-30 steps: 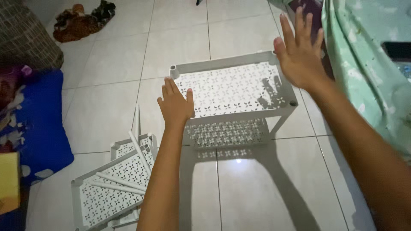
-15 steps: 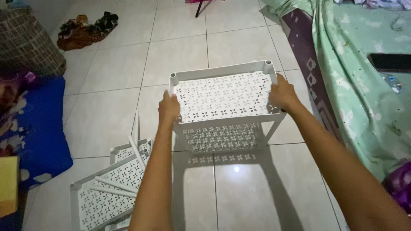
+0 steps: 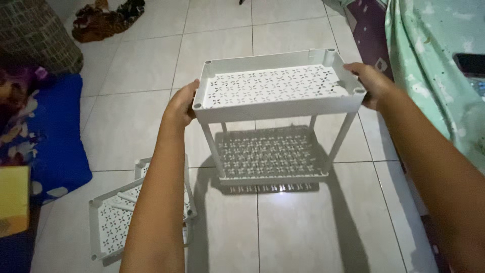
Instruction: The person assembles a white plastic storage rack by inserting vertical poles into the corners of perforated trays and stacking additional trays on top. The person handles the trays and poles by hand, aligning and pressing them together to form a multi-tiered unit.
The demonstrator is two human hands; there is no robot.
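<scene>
Head view: a white two-tier rack (image 3: 277, 96) is clamped at its top tray's short ends between left hand (image 3: 181, 105) and right hand (image 3: 370, 83), each grip closed on the rim.

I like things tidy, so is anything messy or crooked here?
The white rack between both hands looks straight. But spare shelf trays lie tilted in a loose pile on the floor at lower left, and crumpled cloth sits on the tiles.

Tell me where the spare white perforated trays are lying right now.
In the head view, the spare white trays lie stacked on the tiled floor at lower left, beside the blue cushion, partly hidden under the person's left forearm.
</scene>
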